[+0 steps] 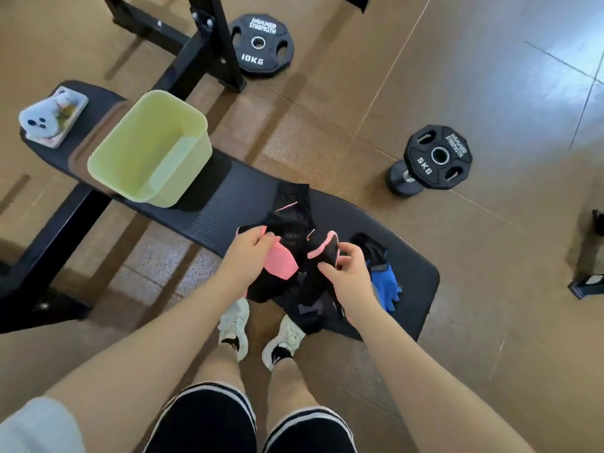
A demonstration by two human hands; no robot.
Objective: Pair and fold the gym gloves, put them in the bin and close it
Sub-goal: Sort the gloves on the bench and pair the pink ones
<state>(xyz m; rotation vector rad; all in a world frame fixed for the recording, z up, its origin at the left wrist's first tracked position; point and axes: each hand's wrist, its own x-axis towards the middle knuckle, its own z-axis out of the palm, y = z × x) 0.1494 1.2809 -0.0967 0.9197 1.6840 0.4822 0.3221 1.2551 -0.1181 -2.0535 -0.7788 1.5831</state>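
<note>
Black and pink gym gloves (287, 253) hang between my hands over the black bench (411, 273). My left hand (246, 253) pinches the pink edge of one glove. My right hand (348, 273) grips the pink-trimmed cuff of the other. A long black strap of the gloves rises toward the far side. A blue and black glove (384, 281) lies on the bench just right of my right hand. The pale green bin (108, 161) stands open and looks empty on the bench to the far left. No lid is visible.
A phone in a pale case (54, 116) lies on the bench's far left end. A 10 kg plate (261, 44) and a 5 kg plate on a dumbbell (434, 158) rest on the floor beyond. The black rack frame (202, 44) stands behind the bin. My feet are under the bench edge.
</note>
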